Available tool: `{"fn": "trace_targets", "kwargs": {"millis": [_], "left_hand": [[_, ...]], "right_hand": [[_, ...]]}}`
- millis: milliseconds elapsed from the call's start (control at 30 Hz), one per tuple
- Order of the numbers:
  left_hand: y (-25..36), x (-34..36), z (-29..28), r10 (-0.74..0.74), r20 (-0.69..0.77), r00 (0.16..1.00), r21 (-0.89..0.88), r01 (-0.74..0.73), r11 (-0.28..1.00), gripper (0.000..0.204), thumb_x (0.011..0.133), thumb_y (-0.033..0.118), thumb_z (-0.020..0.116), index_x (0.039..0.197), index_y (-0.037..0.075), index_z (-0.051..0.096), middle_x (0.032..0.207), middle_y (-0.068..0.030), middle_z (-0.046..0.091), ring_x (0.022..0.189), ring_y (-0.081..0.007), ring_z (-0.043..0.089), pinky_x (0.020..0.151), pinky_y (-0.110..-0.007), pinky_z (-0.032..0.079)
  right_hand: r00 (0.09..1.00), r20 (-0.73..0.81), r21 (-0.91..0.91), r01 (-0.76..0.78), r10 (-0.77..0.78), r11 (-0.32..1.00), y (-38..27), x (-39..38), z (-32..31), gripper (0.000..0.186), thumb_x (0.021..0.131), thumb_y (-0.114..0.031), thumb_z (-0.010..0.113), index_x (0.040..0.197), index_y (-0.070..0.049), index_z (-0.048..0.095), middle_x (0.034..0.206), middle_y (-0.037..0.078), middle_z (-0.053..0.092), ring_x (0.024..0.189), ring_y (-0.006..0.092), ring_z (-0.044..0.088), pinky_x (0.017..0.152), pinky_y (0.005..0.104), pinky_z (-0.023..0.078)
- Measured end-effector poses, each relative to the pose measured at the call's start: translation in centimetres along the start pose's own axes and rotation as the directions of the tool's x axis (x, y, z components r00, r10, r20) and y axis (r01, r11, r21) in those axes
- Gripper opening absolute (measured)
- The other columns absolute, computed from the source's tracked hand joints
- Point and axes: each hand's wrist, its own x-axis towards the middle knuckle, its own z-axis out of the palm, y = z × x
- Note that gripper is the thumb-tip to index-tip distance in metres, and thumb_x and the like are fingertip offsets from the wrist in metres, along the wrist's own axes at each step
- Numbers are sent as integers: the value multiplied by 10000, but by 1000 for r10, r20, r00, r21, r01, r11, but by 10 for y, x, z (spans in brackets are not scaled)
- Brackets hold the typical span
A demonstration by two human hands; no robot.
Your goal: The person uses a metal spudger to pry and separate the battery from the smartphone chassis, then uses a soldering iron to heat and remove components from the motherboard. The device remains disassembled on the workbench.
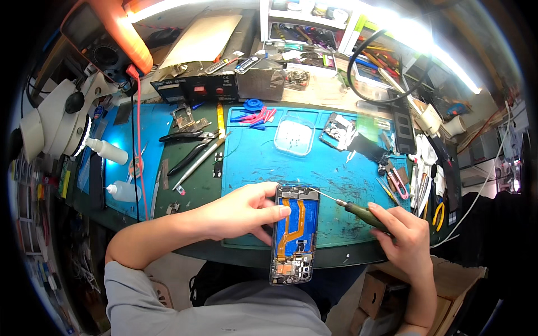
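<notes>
My left hand [244,211] is closed round the upper left side of an opened smartphone [297,229], its thumb over the inside. Blue backing, orange ribbon cables and circuit parts show in the phone, tilted over the table's front edge. Closed on the green handle of a screwdriver [358,213], my right hand [406,235] is to the right of it. The screwdriver's thin shaft points left, with its tip at the phone's top right corner; whether it touches a screw is too small to tell. Both hands are just over a blue work mat [252,168].
A clear square dish [294,137] with tiny parts sits on the mat, near blue and pink pry tools [260,115]. Black pliers [188,157] and tweezers lie left. A multimeter [101,53], white bottles [109,151] and a microscope [61,117] stand far left. Pink-handled cutters [399,182] lie right.
</notes>
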Motion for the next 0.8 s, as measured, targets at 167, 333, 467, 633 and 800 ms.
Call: {"fn": "trace_targets", "kwargs": {"millis": [167,333,467,633,800], "left_hand": [[0,-2,2,7,-17,1000,13,-7,1000,427,1102,299,575,1444,51,512,1234,-107,709,1104,-202,714,872,-388,645],[-7,4,3,44,-81,996,60,-39,997,374,1100,297,587,1310,-10,550,1104,-89,734,975,-158,723,784,-331,619],[5,13,7,216,-125,968,372,-156,915,317,1092,289,611,1198,-6,660,1065,-51,731,960,-78,649,870,-267,548],[22,12,16,201,-94,975,537,-120,835,367,1069,238,636,1308,-40,654,1144,-115,753,1008,-100,662,898,-298,548],[9,8,8,198,-3,980,316,-187,930,391,1031,165,662,1365,-28,601,1124,-107,761,979,-97,672,876,-304,549]], "right_hand": [[1000,-17,17,26,-26,1000,-2,-3,1,574,763,-82,844,1320,-155,727,854,66,686,696,259,660,610,366,533],[988,-124,108,-75,88,991,-4,-30,-13,592,768,-44,843,1340,-120,712,882,95,696,680,248,667,603,338,524],[983,-138,10,-117,117,993,-5,-55,-18,584,766,-52,852,1330,-111,714,898,95,704,693,258,669,613,342,524],[969,-236,11,-71,72,997,-18,-67,-15,579,772,-33,841,1332,-97,708,910,99,708,735,269,691,635,340,537],[959,-284,-108,-47,15,993,-35,-57,-2,583,768,-32,844,1332,-97,710,896,78,684,697,252,660,608,351,517]]}}
